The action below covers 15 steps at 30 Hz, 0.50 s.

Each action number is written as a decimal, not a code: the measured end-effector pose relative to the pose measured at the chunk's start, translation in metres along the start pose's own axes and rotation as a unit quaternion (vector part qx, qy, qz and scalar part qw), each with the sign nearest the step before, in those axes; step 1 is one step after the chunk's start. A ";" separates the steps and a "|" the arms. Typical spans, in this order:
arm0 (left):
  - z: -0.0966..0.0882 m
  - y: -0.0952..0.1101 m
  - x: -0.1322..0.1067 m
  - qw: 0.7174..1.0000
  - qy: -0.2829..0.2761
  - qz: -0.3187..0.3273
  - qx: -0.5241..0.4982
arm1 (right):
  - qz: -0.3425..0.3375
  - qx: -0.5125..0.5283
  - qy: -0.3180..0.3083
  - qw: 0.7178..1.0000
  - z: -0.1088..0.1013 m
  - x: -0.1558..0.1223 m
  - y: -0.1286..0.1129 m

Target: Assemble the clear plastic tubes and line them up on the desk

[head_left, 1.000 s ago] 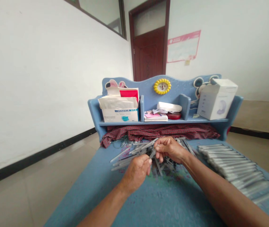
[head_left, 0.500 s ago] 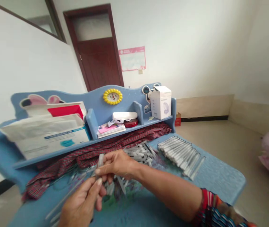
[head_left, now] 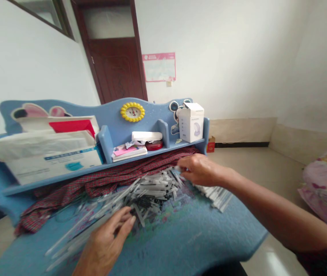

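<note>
While the loose pile of grey sticks is lying spread across the middle of the blue desk, the left hand is resting at its near edge. The palm is facing down, the fingers are apart and stretched out, and the fingertips are touching the nearest sticks. Nothing is being gripped there.

The right hand is reaching across the far right end of the pile, with its arm crossing the desk from the right. Its fingers are curled together, knuckles up. A pale stick end is showing at the fingertips, but I cannot tell whether it is being pinched or only touched. Just beneath and beyond the wrist, a neat row of sticks is lying side by side near the desk's right edge, partly covered by the hand.

Behind the pile, a red checked cloth is lying bunched under the shelf. On the shelf, from left to right, a white carton is sitting, then a stack of papers, a red tin and a white box. A yellow clock is sitting on the back panel above them. Further off, a brown door and a pink poster are showing on the wall, and flowered bedding is lying at far right.
</note>
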State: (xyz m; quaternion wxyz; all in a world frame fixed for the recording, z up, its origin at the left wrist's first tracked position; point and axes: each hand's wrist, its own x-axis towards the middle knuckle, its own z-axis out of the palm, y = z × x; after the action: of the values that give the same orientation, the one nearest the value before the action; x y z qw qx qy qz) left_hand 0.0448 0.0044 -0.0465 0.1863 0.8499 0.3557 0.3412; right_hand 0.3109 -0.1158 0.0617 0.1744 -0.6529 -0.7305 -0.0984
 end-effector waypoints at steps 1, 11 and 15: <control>0.002 -0.001 -0.001 1.000 -0.004 0.011 0.001 | 0.019 -0.076 -0.031 0.996 -0.002 -0.008 0.014; 0.001 0.003 -0.001 0.995 0.011 0.090 0.043 | 0.037 -0.258 -0.195 0.946 0.049 -0.035 0.076; -0.003 0.001 -0.004 0.995 0.003 0.073 0.069 | 0.027 -0.251 -0.201 0.947 0.061 -0.034 0.075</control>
State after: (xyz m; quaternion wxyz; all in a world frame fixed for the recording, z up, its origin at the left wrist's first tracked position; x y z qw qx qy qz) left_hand 0.0415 0.0005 -0.0459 0.1010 0.8831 0.3163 0.3314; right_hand 0.3803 -0.1150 -0.0135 -0.1427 -0.7014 -0.6841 -0.1402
